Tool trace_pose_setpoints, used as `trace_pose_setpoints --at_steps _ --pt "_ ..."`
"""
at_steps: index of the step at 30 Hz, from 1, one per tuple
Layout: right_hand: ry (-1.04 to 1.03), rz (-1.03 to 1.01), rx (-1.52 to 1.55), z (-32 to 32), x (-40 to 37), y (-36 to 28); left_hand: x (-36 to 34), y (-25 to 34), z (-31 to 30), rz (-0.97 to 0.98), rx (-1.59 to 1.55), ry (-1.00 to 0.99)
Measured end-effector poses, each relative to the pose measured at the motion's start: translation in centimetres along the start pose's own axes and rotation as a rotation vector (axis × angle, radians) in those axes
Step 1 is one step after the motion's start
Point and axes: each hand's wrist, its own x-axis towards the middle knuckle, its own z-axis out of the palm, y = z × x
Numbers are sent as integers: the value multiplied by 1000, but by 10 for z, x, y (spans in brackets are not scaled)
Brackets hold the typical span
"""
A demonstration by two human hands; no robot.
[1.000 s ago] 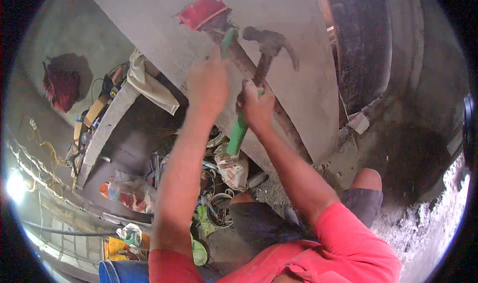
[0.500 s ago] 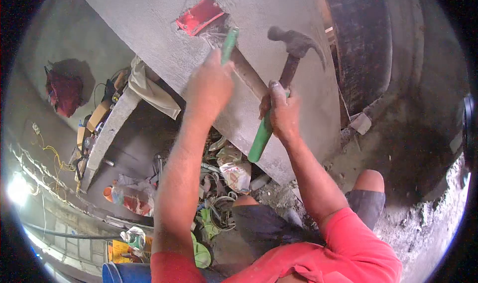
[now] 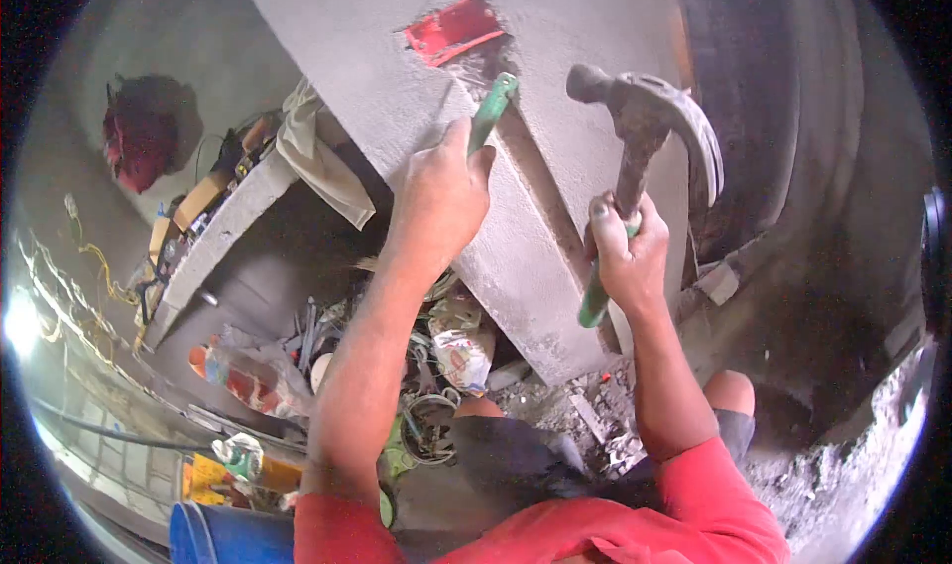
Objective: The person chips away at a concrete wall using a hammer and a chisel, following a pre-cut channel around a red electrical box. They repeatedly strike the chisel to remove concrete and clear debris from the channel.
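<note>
My left hand (image 3: 441, 192) is closed around a green-handled tool (image 3: 490, 113), whose handle end points up; its working end is hidden. That hand is close to the grey wall panel (image 3: 506, 256), just below a red electrical box (image 3: 456, 30) set in a rough opening. A long groove (image 3: 545, 192) runs down the panel from the box. On the right, my right hand (image 3: 630, 251) grips a claw hammer (image 3: 640, 118) by its green handle. The hammer head is raised, apart from the green-handled tool and to the right of it.
Rubble (image 3: 585, 415) lies at the panel's foot. A cluttered ledge (image 3: 213, 237) with a draped cloth (image 3: 322, 157) stands left. Below are a bucket of tools (image 3: 428, 430), a plastic bottle (image 3: 238, 376) and a blue drum (image 3: 233, 534). A dark red bag (image 3: 139, 142) hangs on the far wall.
The hammer has swung right, away from the left hand, and looks larger. The left hand still holds the green-handled tool, a little lower relative to the red box. The view has shifted slightly.
</note>
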Motion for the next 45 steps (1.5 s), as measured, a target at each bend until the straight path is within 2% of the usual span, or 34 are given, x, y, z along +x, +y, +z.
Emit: trace_pose_setpoints --at_steps 4,6,7,8,10,14,17,21,23,24,25,27,28,29,30,32,33,36,37,39,40,42,44,45 --pt "-112 -111 -225 -9 2 -6 1 -27 18 111 -85 75" --pt "-125 -140 -232 -7 2 -12 2 -35 24 168 -104 126" --pt "-67 -267 -258 -5 2 -10 1 -37 28 237 -110 244" --pt "-9 -394 -282 -4 1 -7 1 -39 29 240 -125 256" --pt "23 -309 -164 -1 -7 2 0 -39 24 262 -98 201" --pt "62 -359 -74 2 -8 11 0 -50 15 324 -111 243" --pt "16 -245 -58 2 -7 -9 1 -51 5 222 -229 135" --pt "0 -211 -53 4 -7 -28 0 -55 12 177 -318 85" --pt "0 -341 -187 4 -6 -32 3 -62 25 322 -436 207" --pt "1 -337 -194 6 -3 -27 3 -61 25 322 -442 203" --pt "30 -530 -289 11 3 -17 2 -60 22 311 -448 201" --pt "-49 -733 -556 14 22 -2 0 -63 21 293 -460 190" --pt "-76 -845 -674 18 31 -2 2 -67 21 214 -417 133" --pt "-127 -486 -659 22 35 -5 3 -68 21 137 -372 74" --pt "-170 -126 -630 24 34 -12 1 -68 22 140 -373 65" --pt "-169 -215 -575 12 29 4 10 -68 19 230 -358 175" --pt "-153 -487 -576 9 23 4 11 -65 18 188 -353 170" --pt "-85 -649 -385 16 14 1 8 -58 13 152 -421 132" --pt "-128 -568 -465 21 23 7 14 -66 18 297 -450 188" --pt "-262 -112 -854 34 49 1 19 -72 27 262 -450 172" --pt "-256 -108 -855 31 46 1 22 -71 28 234 -444 171" --pt "-73 -369 -547 29 48 2 28 -65 21 290 -371 198" --pt "-40 -316 -490 20 37 6 23 -56 10 22 -289 -60" --pt "-4 -269 -439 16 30 9 21 -64 14 19 -282 -68"
